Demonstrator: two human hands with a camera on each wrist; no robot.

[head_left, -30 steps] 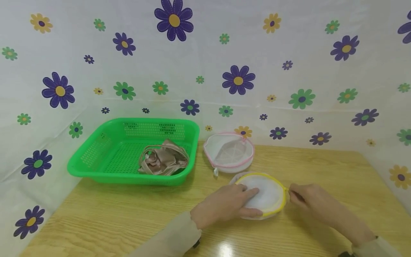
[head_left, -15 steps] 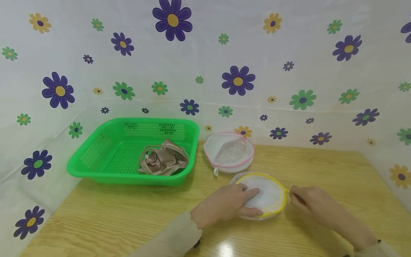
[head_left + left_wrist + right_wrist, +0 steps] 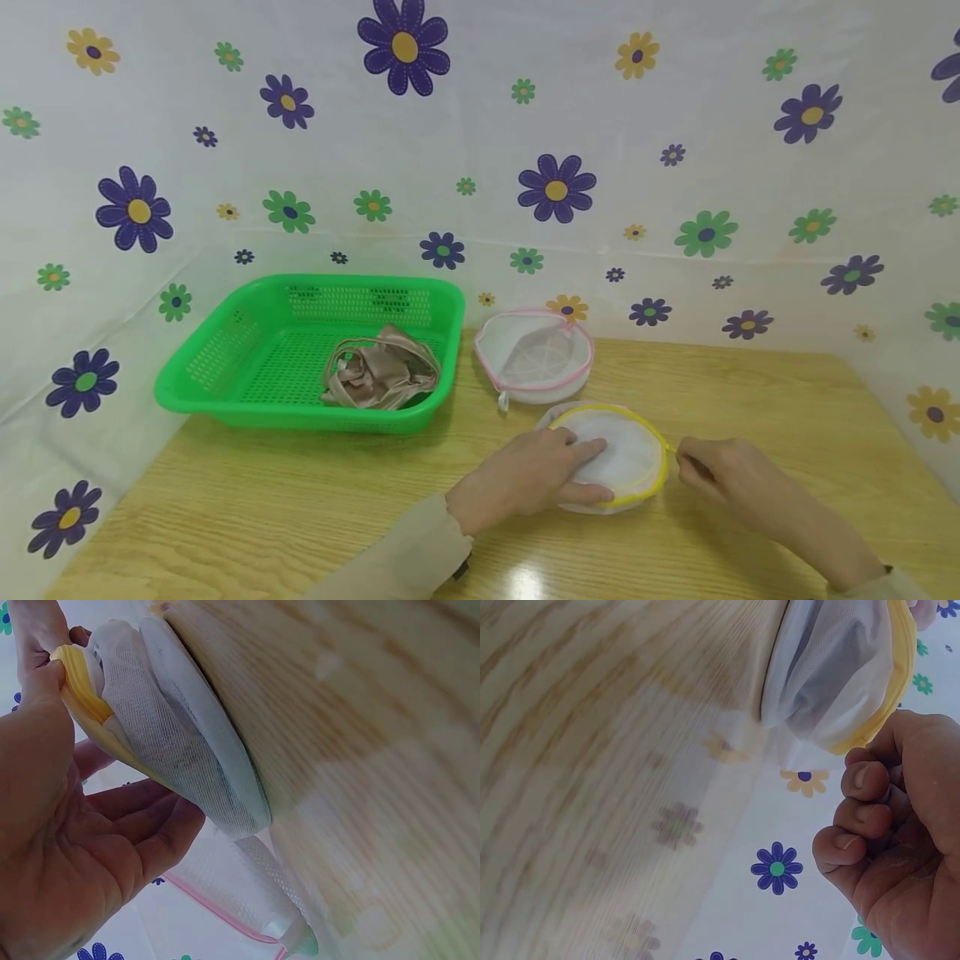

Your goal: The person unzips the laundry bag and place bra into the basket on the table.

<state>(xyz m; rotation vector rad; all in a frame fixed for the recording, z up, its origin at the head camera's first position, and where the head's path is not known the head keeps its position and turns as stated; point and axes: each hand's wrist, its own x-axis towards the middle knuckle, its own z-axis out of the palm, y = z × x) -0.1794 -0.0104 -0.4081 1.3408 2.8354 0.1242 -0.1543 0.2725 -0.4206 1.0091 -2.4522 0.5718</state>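
Note:
A round white mesh laundry bag [image 3: 622,454] with a yellow zip band lies on the table, its top spread flat. My left hand [image 3: 525,479] holds it from the left side, thumb on the near rim and index finger across the top. In the left wrist view, the other fingers [image 3: 154,817] bend in against the mesh side. At the bag's right edge, my right hand [image 3: 738,475] pinches the zipper pull [image 3: 671,448], which is mostly hidden by the fingertips. The right wrist view shows the remaining fingers [image 3: 859,814] curled into the palm.
Just behind stands a second mesh laundry bag [image 3: 536,387] with pink trim, its top partly unzipped. To the left, a green plastic basket [image 3: 300,417] contains a crumpled brown satin garment [image 3: 386,371]. A flower-print sheet [image 3: 480,150] hangs along the table's back edge [image 3: 720,346].
My right hand has dipped slightly toward the near side, still at the zipper pull. My left hand and the bags stay in place.

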